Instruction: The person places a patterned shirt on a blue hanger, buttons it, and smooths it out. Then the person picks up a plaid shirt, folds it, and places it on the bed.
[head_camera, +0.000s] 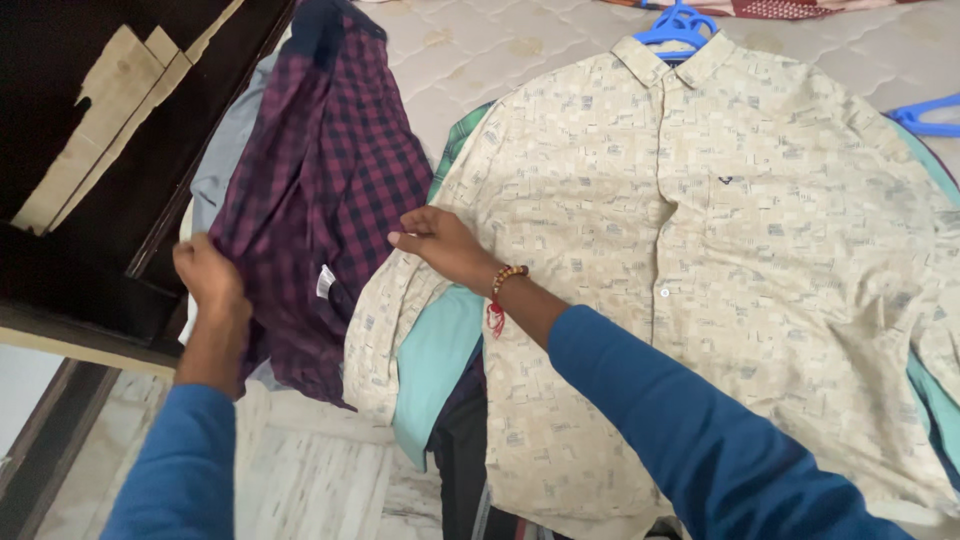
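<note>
Left hand: we see its grip closed on the edge of the checked shirt, arm stretched forward, blue sleeve to the wrist.
Right hand: reaches across, fingers slack and partly open, resting on the beige shirt's sleeve; bead bracelet at the wrist.
Checked shirt: draped at the bed's left edge.
Beige shirt: spread flat on the bed, on a blue hanger.

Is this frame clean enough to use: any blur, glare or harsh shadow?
Head view: soft, even light, no glare; cream patterned shirt sharp, its print readable as shapes; left hand on the maroon checked shirt slightly soft; dark wooden furniture at upper left underexposed.
</note>
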